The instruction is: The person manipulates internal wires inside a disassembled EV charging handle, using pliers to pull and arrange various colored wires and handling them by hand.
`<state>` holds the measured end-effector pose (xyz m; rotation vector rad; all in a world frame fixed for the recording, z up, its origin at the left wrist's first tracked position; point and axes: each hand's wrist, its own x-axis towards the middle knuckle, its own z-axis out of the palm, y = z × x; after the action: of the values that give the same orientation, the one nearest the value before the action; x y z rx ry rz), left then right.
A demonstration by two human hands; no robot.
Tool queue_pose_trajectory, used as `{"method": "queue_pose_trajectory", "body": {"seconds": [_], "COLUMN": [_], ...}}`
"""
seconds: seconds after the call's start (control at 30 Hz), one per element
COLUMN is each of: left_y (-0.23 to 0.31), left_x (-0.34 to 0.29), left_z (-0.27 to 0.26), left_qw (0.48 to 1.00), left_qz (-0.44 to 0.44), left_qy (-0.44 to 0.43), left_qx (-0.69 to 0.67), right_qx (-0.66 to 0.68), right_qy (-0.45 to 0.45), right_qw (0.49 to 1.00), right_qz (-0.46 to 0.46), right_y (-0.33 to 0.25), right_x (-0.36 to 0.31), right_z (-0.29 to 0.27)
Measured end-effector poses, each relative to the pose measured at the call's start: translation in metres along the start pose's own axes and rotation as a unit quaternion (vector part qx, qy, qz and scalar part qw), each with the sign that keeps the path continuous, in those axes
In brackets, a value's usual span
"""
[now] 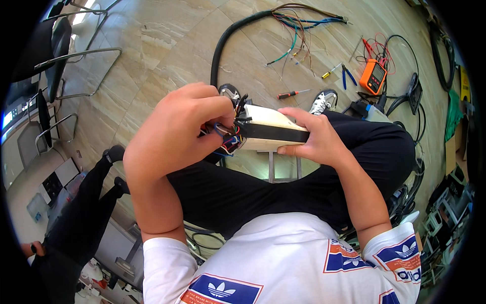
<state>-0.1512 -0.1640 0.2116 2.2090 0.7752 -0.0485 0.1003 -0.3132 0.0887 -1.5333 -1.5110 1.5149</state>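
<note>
Over my lap I hold a cream-coloured housing (pixel 268 115) with a black band along its side. My right hand (pixel 321 137) grips its right end, thumb on the near side and fingers on the far side. My left hand (pixel 190 119) is bent over the left end, fingers curled into a bundle of thin coloured wires (pixel 230 140). The fingertips are partly hidden among these wires. Black tie-like pieces (pixel 243 109) stick up beside them. A thick black cable (pixel 216 58) runs down behind my left hand; where it ends there is hidden.
On the tiled floor ahead lie frayed cable ends (pixel 298 25), a red-black screwdriver (pixel 292 94), a yellow-handled screwdriver (pixel 330 71), blue pliers (pixel 348 76) and an orange meter (pixel 373 77) with red leads. Chairs (pixel 61 55) stand left; another person's legs (pixel 88 218) show lower left.
</note>
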Motion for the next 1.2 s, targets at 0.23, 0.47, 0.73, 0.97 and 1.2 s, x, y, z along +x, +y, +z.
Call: {"method": "queue_pose_trajectory", "body": {"seconds": [0.23,0.47,0.73,0.97,1.2], "left_y": [-0.006,0.01,0.006,0.002,0.003], "left_x": [-0.005,-0.003,0.005,0.011,0.023], "left_z": [-0.006,0.0,0.012,0.015,0.027], "left_qw": [0.999,0.988,0.984,0.98,0.939], "left_qz": [0.027,0.058,0.043,0.091,0.158], "left_qy": [0.028,0.1,0.163,0.159,0.265], "left_qx": [-0.02,0.103,0.063,0.071,0.153], "right_qx": [0.035,0.043,0.051,0.038,0.042], "right_qy": [0.025,0.039,0.052,0.056,0.09], "right_qw": [0.999,0.997,0.997,0.998,0.995], "right_qz": [0.0,0.048,0.01,0.009,0.015], "right_y": [0.003,-0.005,-0.001,-0.001,0.001], "right_x": [0.003,0.004,0.004,0.004,0.007], "right_z": [0.001,-0.001,0.0,-0.002,-0.002]}}
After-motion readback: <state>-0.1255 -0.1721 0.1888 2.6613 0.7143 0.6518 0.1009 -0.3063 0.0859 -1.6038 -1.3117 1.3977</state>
